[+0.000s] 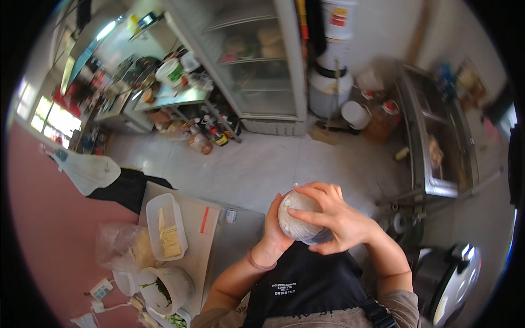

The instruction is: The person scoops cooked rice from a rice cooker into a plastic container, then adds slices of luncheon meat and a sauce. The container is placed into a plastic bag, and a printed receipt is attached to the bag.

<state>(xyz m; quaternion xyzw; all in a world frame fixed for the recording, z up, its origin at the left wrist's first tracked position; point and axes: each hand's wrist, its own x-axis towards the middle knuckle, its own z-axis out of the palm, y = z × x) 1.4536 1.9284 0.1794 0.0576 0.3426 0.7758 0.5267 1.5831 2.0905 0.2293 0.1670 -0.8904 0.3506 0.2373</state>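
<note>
A round, clear plastic container (298, 215) with whitish contents is held up in front of my black apron (313, 274). Around its left side wraps my left hand (274, 229), with a pinkish bangle on the wrist. My right hand (334, 219) reaches over the container from the right, its fingers spread across the top and the rim. Whether a lid covers the top cannot be told. Nearest on the left, a worktop (197, 242) bears a white rectangular tub (180, 242) with pale yellow strips in it.
A white bucket (180, 287) and a clear plastic bag (117, 246) stand against the pink wall at left. Ahead are a glass-door fridge (262, 98) and a cluttered steel table (176, 98). A glass-topped metal cabinet (445, 135) and a shiny cooker (447, 283) stand to the right.
</note>
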